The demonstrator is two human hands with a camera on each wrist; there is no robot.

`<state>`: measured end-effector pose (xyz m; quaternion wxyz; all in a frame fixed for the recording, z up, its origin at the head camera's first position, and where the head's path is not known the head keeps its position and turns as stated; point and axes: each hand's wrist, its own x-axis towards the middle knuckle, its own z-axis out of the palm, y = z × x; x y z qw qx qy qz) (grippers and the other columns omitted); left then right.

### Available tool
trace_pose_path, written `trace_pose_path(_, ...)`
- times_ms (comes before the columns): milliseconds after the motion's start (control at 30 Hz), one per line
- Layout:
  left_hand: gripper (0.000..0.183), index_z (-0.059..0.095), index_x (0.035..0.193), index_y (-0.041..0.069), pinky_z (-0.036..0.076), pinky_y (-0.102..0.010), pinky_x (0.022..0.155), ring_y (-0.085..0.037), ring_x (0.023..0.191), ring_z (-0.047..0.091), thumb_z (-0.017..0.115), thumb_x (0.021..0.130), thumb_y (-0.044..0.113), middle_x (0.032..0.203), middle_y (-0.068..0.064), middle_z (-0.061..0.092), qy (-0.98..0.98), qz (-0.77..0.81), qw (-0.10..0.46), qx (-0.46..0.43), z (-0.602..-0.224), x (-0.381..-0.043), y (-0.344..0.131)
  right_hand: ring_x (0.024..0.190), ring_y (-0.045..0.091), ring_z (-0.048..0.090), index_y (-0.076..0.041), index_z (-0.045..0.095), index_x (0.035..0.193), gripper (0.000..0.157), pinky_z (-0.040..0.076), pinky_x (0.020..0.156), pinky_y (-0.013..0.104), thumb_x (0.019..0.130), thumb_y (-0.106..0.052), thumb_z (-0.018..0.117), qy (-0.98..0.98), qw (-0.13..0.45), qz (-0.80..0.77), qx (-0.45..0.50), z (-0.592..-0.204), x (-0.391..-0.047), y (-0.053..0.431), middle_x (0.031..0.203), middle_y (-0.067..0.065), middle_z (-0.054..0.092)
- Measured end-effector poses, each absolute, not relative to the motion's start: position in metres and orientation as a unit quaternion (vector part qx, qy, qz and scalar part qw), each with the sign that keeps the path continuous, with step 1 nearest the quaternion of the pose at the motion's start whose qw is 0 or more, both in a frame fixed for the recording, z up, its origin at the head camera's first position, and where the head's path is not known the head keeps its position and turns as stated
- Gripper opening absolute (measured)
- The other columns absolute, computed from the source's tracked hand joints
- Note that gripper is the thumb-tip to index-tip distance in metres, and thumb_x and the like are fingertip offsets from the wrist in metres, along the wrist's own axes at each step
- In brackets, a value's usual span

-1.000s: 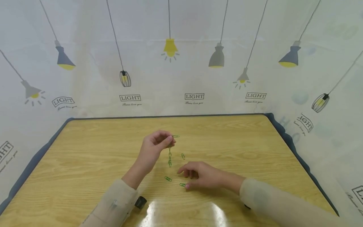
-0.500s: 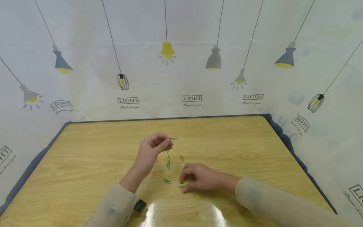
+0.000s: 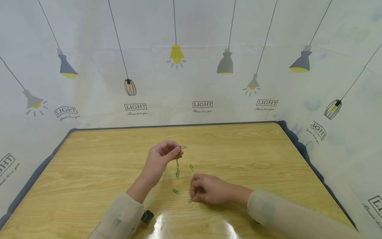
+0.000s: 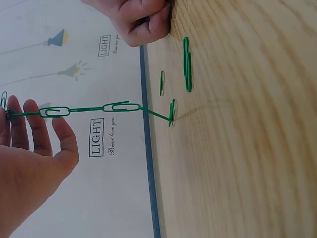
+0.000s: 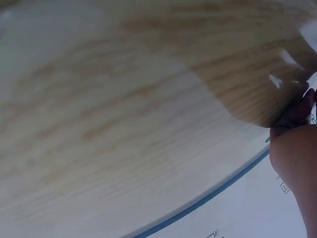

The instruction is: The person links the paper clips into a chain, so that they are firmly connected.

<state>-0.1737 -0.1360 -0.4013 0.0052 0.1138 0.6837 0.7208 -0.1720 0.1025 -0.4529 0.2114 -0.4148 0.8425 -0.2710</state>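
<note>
My left hand (image 3: 161,157) pinches the top of a green paper clip chain (image 4: 89,109) between thumb and forefinger. The chain hangs down, its lowest link at the tabletop in the left wrist view, and one clip (image 3: 183,147) sticks out to the right of the fingertips. Low over the table, my right hand (image 3: 210,189) pinches a single green paper clip (image 3: 190,200) with thumb and finger. The right wrist view shows that hand (image 5: 294,134) only at its right edge, most of the fingers hidden.
On the wooden table (image 3: 98,166) lie two loose green paper clips: one (image 3: 175,191) left of my right hand, another (image 3: 191,167) just beyond it. A black object (image 3: 147,216) sits at my left cuff. A wall sheet printed with lamps (image 3: 167,83) stands behind the table.
The right thumb and finger have closed on the paper clip at the table, which has turned and shifted slightly nearer. The left hand keeps its hold on the chain, almost still.
</note>
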Motion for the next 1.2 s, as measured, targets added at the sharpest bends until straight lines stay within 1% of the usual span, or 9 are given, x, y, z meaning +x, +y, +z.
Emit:
trace_pose_path(133, 0.025, 0.063, 0.119, -0.009, 0.062, -0.032, 0.096, -0.011, 0.095, 0.072, 0.064, 0.107, 0.012, 0.097, 0.007, 0.075, 0.686, 0.719, 0.007, 0.115, -0.403, -0.174, -0.135, 0.103, -0.002, 0.056, -0.025, 0.068, 0.096, 0.008, 0.052, 0.098, 0.023, 0.102, -0.024, 0.073, 0.835, 0.214, -0.281, -0.421, -0.451, -0.171, 0.103, 0.11, -0.013, 0.062)
trace_pose_path(333, 0.021, 0.067, 0.116, -0.006, 0.062, -0.028, 0.095, -0.013, 0.097, 0.074, 0.067, 0.105, 0.011, 0.098, 0.006, 0.077, 0.681, 0.725, 0.017, 0.103, -0.408, -0.175, -0.132, 0.093, 0.002, 0.058, -0.014, 0.066, 0.102, 0.003, 0.052, 0.086, 0.021, 0.104, -0.015, 0.069, 0.814, 0.237, -0.365, -0.385, -0.45, -0.171, 0.104, 0.101, -0.007, 0.066)
trace_pose_path(533, 0.021, 0.071, 0.116, -0.006, 0.061, -0.029, 0.097, -0.015, 0.101, 0.075, 0.069, 0.104, 0.011, 0.099, 0.005, 0.079, 0.681, 0.727, 0.017, 0.087, -0.409, -0.173, -0.132, 0.092, 0.005, 0.063, -0.011, 0.071, 0.104, 0.005, 0.054, 0.084, 0.022, 0.103, -0.015, 0.07, 0.804, 0.239, -0.417, -0.349, -0.447, -0.175, 0.106, 0.1, -0.002, 0.072)
trace_pose_path(633, 0.022, 0.072, 0.116, -0.007, 0.061, -0.029, 0.098, -0.016, 0.101, 0.075, 0.071, 0.103, 0.012, 0.099, 0.006, 0.079, 0.683, 0.726, 0.009, 0.085, -0.409, -0.173, -0.133, 0.092, 0.012, 0.069, -0.007, 0.074, 0.105, 0.007, 0.058, 0.083, 0.023, 0.103, -0.013, 0.071, 0.797, 0.19, -0.46, -0.342, -0.433, -0.179, 0.106, 0.102, 0.01, 0.076)
trace_pose_path(700, 0.023, 0.072, 0.116, -0.007, 0.061, -0.029, 0.098, -0.016, 0.101, 0.075, 0.071, 0.103, 0.012, 0.099, 0.006, 0.079, 0.683, 0.725, 0.004, 0.083, -0.408, -0.173, -0.133, 0.091, 0.014, 0.071, -0.005, 0.076, 0.106, 0.008, 0.061, 0.081, 0.024, 0.103, -0.011, 0.071, 0.792, 0.135, -0.491, -0.338, -0.419, -0.182, 0.104, 0.104, 0.016, 0.077)
trace_pose_path(800, 0.024, 0.072, 0.116, -0.008, 0.06, -0.03, 0.099, -0.013, 0.099, 0.075, 0.072, 0.102, 0.012, 0.098, 0.006, 0.079, 0.684, 0.726, 0.002, 0.075, -0.408, -0.173, -0.134, 0.09, 0.017, 0.074, -0.005, 0.077, 0.106, 0.008, 0.062, 0.08, 0.026, 0.102, -0.008, 0.072, 0.789, 0.046, -0.519, -0.326, -0.399, -0.186, 0.101, 0.103, 0.016, 0.079)
trace_pose_path(933, 0.023, 0.072, 0.115, -0.007, 0.06, -0.03, 0.098, -0.012, 0.099, 0.075, 0.073, 0.102, 0.012, 0.098, 0.007, 0.079, 0.685, 0.725, 0.0, 0.071, -0.408, -0.172, -0.134, 0.089, 0.017, 0.075, -0.006, 0.079, 0.106, 0.008, 0.062, 0.079, 0.027, 0.1, -0.01, 0.074, 0.795, -0.045, -0.523, -0.303, -0.384, -0.189, 0.094, 0.1, 0.008, 0.081)
trace_pose_path(1033, 0.023, 0.073, 0.114, -0.007, 0.06, -0.03, 0.098, -0.012, 0.1, 0.075, 0.073, 0.102, 0.012, 0.099, 0.007, 0.079, 0.686, 0.724, -0.001, 0.073, -0.408, -0.172, -0.134, 0.086, 0.014, 0.075, -0.007, 0.081, 0.105, 0.009, 0.063, 0.078, 0.027, 0.099, -0.012, 0.076, 0.797, -0.078, -0.522, -0.296, -0.381, -0.19, 0.088, 0.098, 0.007, 0.082)
trace_pose_path(1200, 0.022, 0.075, 0.113, -0.005, 0.06, -0.031, 0.098, -0.02, 0.104, 0.074, 0.075, 0.101, 0.013, 0.099, 0.007, 0.079, 0.693, 0.718, -0.002, 0.068, -0.409, -0.172, -0.136, 0.084, 0.01, 0.073, -0.008, 0.082, 0.104, 0.008, 0.062, 0.074, 0.027, 0.099, -0.012, 0.077, 0.792, -0.083, -0.524, -0.301, -0.381, -0.189, 0.079, 0.098, 0.006, 0.082)
